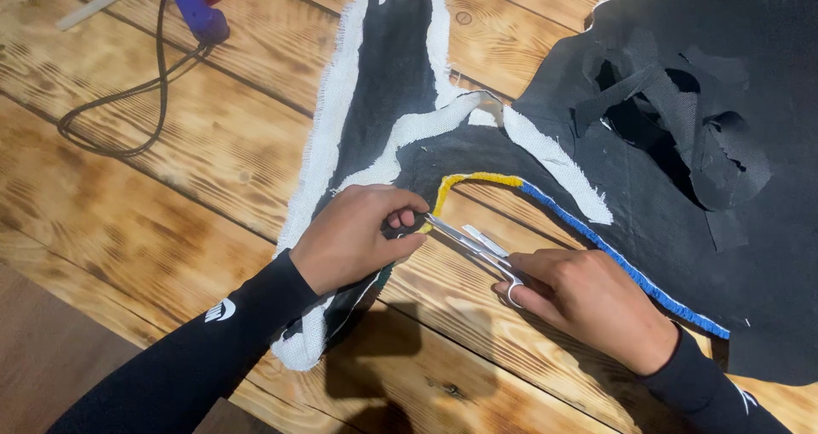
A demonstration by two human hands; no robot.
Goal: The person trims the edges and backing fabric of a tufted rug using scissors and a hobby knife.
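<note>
Mid-frame, the left hand (354, 238) pinches the yellow trim (477, 180) end on black cloth (648, 204); the right hand (588, 302) holds open scissors (473, 242) at it. Trimming looks underway; closing the blades calls for steady tension.

Black fabric (682, 195), white frayed backing, yellow-then-blue fringe trim (596, 238); silver scissors (473, 245); possibly blue-orange glue gun (192, 0).

My one head camera looks steeply down and forward from close above the bench (213, 161), both forearms entering from the bottom edge, with no second view overlapping.
</note>
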